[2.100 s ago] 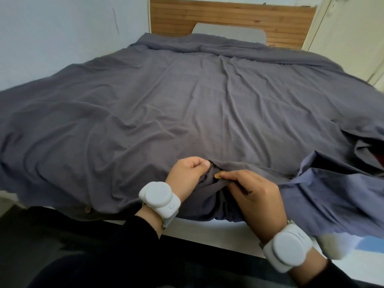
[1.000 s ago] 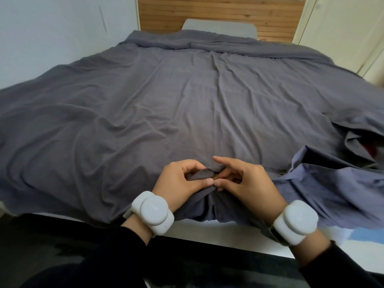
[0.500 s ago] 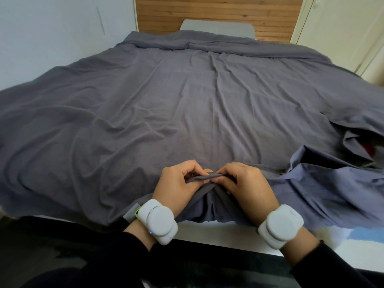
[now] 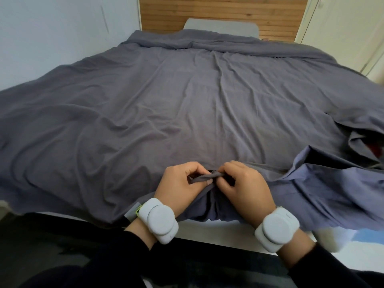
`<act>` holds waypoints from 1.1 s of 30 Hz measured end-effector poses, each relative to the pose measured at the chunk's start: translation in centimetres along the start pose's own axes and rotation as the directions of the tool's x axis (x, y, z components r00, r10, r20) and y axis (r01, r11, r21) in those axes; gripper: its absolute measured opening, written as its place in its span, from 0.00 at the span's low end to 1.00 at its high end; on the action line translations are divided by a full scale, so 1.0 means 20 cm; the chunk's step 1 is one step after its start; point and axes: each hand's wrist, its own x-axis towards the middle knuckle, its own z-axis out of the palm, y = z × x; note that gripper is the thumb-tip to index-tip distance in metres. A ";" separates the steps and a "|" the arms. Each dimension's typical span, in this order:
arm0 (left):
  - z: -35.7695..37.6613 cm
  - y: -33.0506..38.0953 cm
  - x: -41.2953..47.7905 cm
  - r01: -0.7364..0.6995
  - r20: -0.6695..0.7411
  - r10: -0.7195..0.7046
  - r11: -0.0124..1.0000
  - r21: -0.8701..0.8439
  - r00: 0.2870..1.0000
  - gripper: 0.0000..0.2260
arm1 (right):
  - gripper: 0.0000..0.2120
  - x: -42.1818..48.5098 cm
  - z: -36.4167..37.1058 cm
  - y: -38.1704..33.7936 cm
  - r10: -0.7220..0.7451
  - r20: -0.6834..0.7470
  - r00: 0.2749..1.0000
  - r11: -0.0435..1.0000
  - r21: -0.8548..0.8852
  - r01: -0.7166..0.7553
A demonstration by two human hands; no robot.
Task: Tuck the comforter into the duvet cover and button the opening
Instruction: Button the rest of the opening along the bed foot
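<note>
Pinching the duvet cover hem point(image 4: 204, 177), left hand point(image 4: 180, 183) and right hand point(image 4: 243, 188) have met — button now hidden, likely fastening.

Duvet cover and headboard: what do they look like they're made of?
The duvet cover looks like soft matt woven cloth, perhaps cotton: it wrinkles and drapes in fine folds. The headboard looks like wood, or a wood-look finish: warm brown horizontal slats with grain lines.

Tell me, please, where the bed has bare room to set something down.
Free: the duvet cover, flat between pillow and hands. Crowded: the near edge, where left hand and right hand pinch the hem, and the rumpled flap beside them.
</note>
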 end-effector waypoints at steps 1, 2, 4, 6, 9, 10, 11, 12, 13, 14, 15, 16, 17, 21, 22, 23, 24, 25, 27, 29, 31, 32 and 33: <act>0.00 0.00 0.00 -0.002 -0.001 0.002 1.000 0.015 1.000 0.02 | 0.03 0.00 0.00 0.01 0.005 0.019 1.000 1.000 0.021 -0.005; -0.01 0.00 0.00 -0.005 -0.005 0.005 1.000 0.026 1.000 0.02 | 0.04 0.01 0.00 0.02 0.009 0.031 0.999 0.999 0.051 -0.011; -0.02 0.00 0.00 -0.008 -0.014 0.009 0.999 0.038 1.000 0.04 | 0.07 0.01 -0.01 0.02 0.003 0.043 0.999 0.993 0.119 -0.008; -0.02 -0.01 0.01 -0.011 -0.004 0.011 0.999 0.049 1.000 0.08 | 0.19 0.01 -0.01 0.02 -0.029 0.095 0.995 0.989 0.144 0.015; -0.04 -0.01 0.02 0.007 0.016 -0.008 0.998 0.065 1.000 0.12 | 0.33 0.01 0.01 0.01 -0.049 0.250 0.967 0.998 -0.021 0.056; -0.04 0.00 0.02 0.016 0.030 -0.019 0.997 0.069 0.999 0.12 | 0.29 0.01 0.02 0.00 -0.050 0.256 0.966 0.995 -0.074 0.071; -0.05 0.00 0.03 0.028 0.052 -0.033 0.996 0.088 0.998 0.12 | 0.22 0.02 0.03 -0.01 -0.055 0.221 0.974 0.991 -0.107 0.081; -0.08 0.00 0.02 0.038 0.076 -0.048 0.991 0.131 0.996 0.11 | 0.15 0.01 0.03 -0.03 -0.055 0.175 0.983 0.988 -0.134 0.079; -0.11 0.00 0.01 0.042 0.100 -0.063 0.979 0.197 0.993 0.11 | 0.10 0.02 0.03 -0.05 -0.047 0.136 0.990 0.985 -0.156 0.068; -0.16 0.00 0.01 0.036 0.122 -0.073 0.958 0.284 0.990 0.12 | 0.08 0.02 0.03 -0.06 -0.038 0.115 0.993 0.984 -0.171 0.057; -0.20 -0.01 0.01 0.026 0.137 -0.086 0.920 0.391 0.987 0.13 | 0.08 0.03 0.02 -0.06 -0.029 0.094 0.995 0.985 -0.169 0.045; -0.26 -0.02 -0.01 0.027 0.128 -0.106 0.861 0.507 0.986 0.14 | 0.08 0.02 0.01 -0.08 -0.029 0.069 0.997 0.988 -0.147 0.039; -0.33 -0.02 -0.03 0.042 0.100 -0.130 0.791 0.611 0.986 0.14 | 0.08 0.03 -0.01 -0.09 -0.032 0.031 0.999 0.993 -0.109 0.036; -0.50 -0.02 -0.06 0.203 -0.005 -0.276 0.694 0.690 0.961 0.09 | 0.07 0.07 -0.10 -0.08 0.024 -0.154 0.988 0.997 0.080 -0.012; -0.55 -0.02 -0.08 0.232 -0.007 -0.310 0.694 0.682 0.951 0.08 | 0.07 0.09 -0.11 -0.08 0.044 -0.185 0.982 0.995 0.101 -0.025; -0.60 -0.03 -0.09 0.249 -0.003 -0.342 0.679 0.691 0.940 0.08 | 0.07 0.11 -0.12 -0.08 0.066 -0.212 0.975 0.992 0.116 -0.042; -0.64 -0.04 -0.09 0.269 -0.006 -0.376 0.653 0.708 0.927 0.09 | 0.07 0.13 -0.13 -0.08 0.085 -0.236 0.968 0.991 0.124 -0.057; -0.68 -0.06 -0.10 0.296 -0.019 -0.407 0.631 0.717 0.913 0.10 | 0.07 0.15 -0.14 -0.09 0.101 -0.252 0.962 0.989 0.130 -0.069; -0.75 -0.08 -0.11 0.350 -0.073 -0.419 0.636 0.688 0.905 0.07 | 0.05 0.19 -0.15 -0.09 0.134 -0.276 0.952 0.986 0.137 -0.099; -0.79 -0.10 -0.08 0.374 -0.160 -0.348 0.730 0.573 0.924 0.03 | 0.08 0.24 -0.17 -0.07 0.176 -0.319 0.931 0.981 0.141 -0.137; -0.81 -0.10 -0.03 0.335 -0.246 -0.254 0.860 0.386 0.936 0.07 | 0.11 0.33 -0.21 -0.06 0.215 -0.395 0.893 0.975 0.147 -0.169; -0.80 -0.10 0.00 0.302 -0.284 -0.218 0.906 0.296 0.934 0.08 | 0.12 0.37 -0.21 -0.04 0.236 -0.420 0.876 0.970 0.152 -0.189; -0.79 -0.10 0.04 0.279 -0.312 -0.202 0.933 0.227 0.928 0.10 | 0.12 0.42 -0.21 -0.02 0.266 -0.419 0.868 0.963 0.157 -0.219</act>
